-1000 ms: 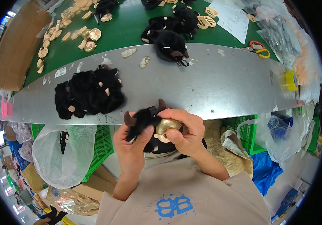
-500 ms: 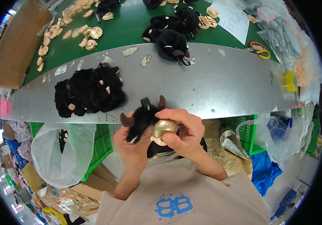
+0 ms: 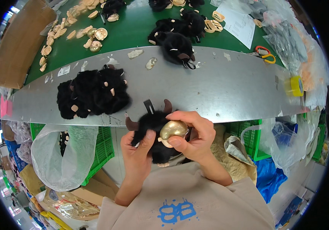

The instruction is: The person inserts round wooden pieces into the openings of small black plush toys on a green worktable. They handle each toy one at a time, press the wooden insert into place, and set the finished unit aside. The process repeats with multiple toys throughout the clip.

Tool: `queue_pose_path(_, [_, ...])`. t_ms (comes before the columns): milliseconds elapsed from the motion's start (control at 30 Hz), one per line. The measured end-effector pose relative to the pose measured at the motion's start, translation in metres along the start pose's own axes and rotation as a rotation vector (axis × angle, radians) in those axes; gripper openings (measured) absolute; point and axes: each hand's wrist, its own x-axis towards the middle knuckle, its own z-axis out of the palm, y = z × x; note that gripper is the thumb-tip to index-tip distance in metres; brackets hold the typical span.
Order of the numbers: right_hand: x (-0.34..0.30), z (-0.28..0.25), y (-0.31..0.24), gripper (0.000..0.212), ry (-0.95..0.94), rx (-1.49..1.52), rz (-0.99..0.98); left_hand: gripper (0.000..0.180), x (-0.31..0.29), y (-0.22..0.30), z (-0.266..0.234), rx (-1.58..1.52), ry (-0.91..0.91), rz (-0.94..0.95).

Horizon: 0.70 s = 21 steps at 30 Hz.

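Observation:
Just in front of the steel table edge, my left hand (image 3: 137, 151) grips a black plush toy (image 3: 152, 124) with two brown horns and a black loop on top. Its thumb presses on the black fur. My right hand (image 3: 198, 136) pinches a shiny gold, rounded plastic face piece (image 3: 175, 128) between thumb and fingers. That piece lies against the front of the plush; whether it is fastened there cannot be seen. Behind my left hand, on the steel, lies a pile of black plush toys (image 3: 99, 94). Another black plush (image 3: 176, 48) rests farther back.
Gold and beige plastic pieces (image 3: 101, 34) lie scattered on the green table surface (image 3: 130, 30). Scissors (image 3: 266, 55), a yellow tape roll (image 3: 297, 86) and a paper sheet (image 3: 239, 25) are at the right. A cardboard box (image 3: 21, 44) stands left. Below hangs a clear plastic bag (image 3: 63, 161) by a green crate (image 3: 104, 149).
The plush and gold piece have shifted slightly right, and more of the plush's lower body shows. My left thumb now lies on the fur in front. The gold piece is turned more toward view.

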Motion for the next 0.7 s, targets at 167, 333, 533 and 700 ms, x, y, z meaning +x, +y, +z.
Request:
queue_pose_path(167, [0.004, -0.01, -0.002, 0.04, -0.024, -0.043, -0.006, 0.015, 0.0, -0.001, 0.005, 0.022, 0.01, 0.034])
queue_pose_path(333, [0.005, -0.013, -0.002, 0.039, 0.021, -0.065, -0.035, 0.014, -0.002, -0.007, 0.003, 0.235, 0.061, 0.156])
queue_pose_path(533, [0.006, -0.016, 0.001, 0.039, 0.021, -0.094, -0.075, 0.015, 0.001, -0.002, 0.009, 0.288, 0.04, 0.162])
queue_pose_path(700, [0.005, -0.017, 0.0, 0.039, 0.022, -0.175, -0.093, 0.018, 0.004, -0.003, 0.006, 0.361, -0.002, 0.146])
